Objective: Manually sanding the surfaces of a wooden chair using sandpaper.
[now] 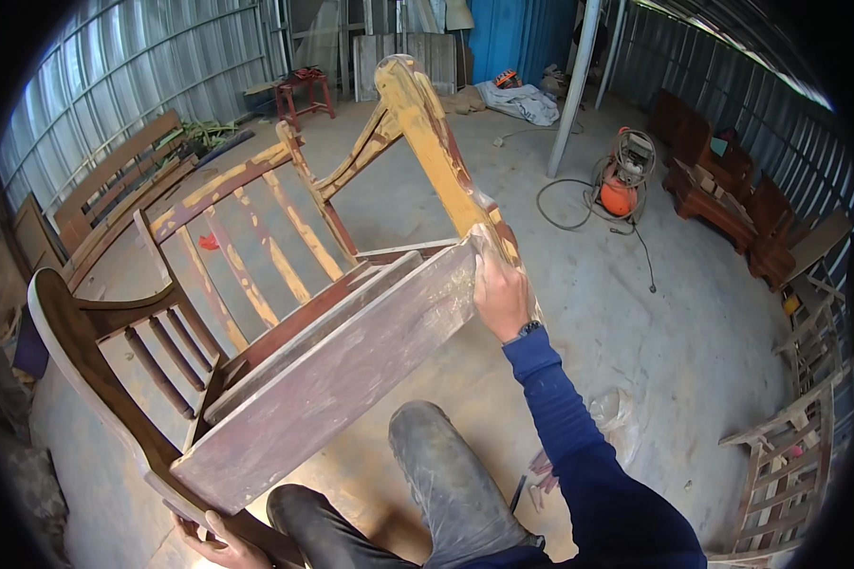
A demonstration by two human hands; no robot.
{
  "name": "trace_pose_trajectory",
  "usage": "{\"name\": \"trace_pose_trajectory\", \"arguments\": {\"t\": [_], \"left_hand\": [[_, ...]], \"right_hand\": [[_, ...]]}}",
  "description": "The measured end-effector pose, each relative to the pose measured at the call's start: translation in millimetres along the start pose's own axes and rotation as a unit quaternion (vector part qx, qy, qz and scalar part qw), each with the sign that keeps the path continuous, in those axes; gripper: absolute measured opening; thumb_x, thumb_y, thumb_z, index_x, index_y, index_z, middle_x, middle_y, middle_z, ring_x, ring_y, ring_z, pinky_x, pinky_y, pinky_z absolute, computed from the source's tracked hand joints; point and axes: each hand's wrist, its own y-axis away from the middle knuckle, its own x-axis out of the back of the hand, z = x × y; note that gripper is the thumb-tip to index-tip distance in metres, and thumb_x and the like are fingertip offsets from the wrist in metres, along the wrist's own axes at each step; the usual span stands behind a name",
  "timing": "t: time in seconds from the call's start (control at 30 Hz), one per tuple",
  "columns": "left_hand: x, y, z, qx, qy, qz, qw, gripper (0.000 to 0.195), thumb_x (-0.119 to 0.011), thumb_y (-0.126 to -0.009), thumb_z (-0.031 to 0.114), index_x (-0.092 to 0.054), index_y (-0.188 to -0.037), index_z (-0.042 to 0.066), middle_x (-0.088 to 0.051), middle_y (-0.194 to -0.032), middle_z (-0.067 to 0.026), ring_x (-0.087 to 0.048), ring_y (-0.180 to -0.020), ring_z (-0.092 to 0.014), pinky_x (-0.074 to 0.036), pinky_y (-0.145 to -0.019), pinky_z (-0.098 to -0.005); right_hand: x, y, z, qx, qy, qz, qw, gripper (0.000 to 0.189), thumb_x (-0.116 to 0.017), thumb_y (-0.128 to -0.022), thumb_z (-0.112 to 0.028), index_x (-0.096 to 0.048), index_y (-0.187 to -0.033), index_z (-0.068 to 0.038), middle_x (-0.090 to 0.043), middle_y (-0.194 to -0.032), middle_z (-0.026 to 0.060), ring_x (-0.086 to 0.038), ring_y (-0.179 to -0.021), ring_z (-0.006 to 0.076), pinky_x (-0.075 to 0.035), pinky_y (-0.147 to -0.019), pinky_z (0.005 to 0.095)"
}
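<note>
A wooden bench frame point(256, 370) stands tilted before me, its slatted back point(256, 213) patched with yellow filler over old reddish finish. Across its near side runs a wide, dull purplish-grey board point(341, 377). My right hand point(499, 288) grips the board's right end where it meets the yellow-patched armrest post point(441, 167). Down at the lower left, my left hand point(220, 544) holds the edge of the dark brown side point(99, 377), which has turned spindles point(158, 370). Part of that hand is cut off by the picture's bottom edge. My knees are close beneath the board.
An orange air compressor point(619, 195) with a coiled hose stands right of a metal post point(573, 92). Brown furniture point(719, 199) and slatted frames point(786, 462) line the right wall. Planks point(124, 213) lie at left; a red stool point(304, 96) stands behind. A plastic bag point(612, 416) lies near my right arm.
</note>
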Motion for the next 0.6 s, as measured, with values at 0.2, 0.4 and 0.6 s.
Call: {"name": "trace_pose_trajectory", "arguments": {"t": [0.2,0.4,0.6], "left_hand": [[-5.3,-4.6,-9.7,-0.034,-0.017,-0.003,0.999,0.061,-0.066,-0.102,0.038,-0.048,-0.148,0.003,-0.054,-0.138,-0.0139,-0.051,-0.126,-0.025,-0.04,-0.107,-0.0397],[0.7,-1.8,-1.0,-0.01,-0.025,-0.001,1.0,0.061,-0.066,-0.102,0.037,-0.047,-0.149,0.003,-0.053,-0.138,-0.0133,-0.051,-0.124,-0.024,-0.041,-0.104,-0.0387],[-3.1,1.0,-4.3,-0.023,-0.02,-0.001,1.0,0.061,-0.065,-0.102,0.038,-0.046,-0.149,0.003,-0.053,-0.139,-0.0125,-0.051,-0.122,-0.023,-0.041,-0.1,-0.0356]], "right_hand": [[-17.6,18.5,32.8,0.189,0.042,0.149,0.97,0.047,-0.052,-0.092,0.007,-0.06,-0.138,-0.002,-0.07,-0.117,0.0247,-0.069,-0.104,0.0391,-0.056,-0.091,0.0444],[-4.0,4.4,9.9,0.051,-0.045,0.035,0.997,0.046,-0.053,-0.094,0.007,-0.057,-0.14,0.002,-0.068,-0.128,0.0232,-0.065,-0.119,0.0393,-0.052,-0.101,0.0431],[-7.2,11.3,4.1,0.149,0.022,0.157,0.976,0.047,-0.051,-0.095,0.005,-0.058,-0.14,-0.004,-0.068,-0.123,0.0243,-0.066,-0.112,0.0423,-0.054,-0.095,0.0474]]}}
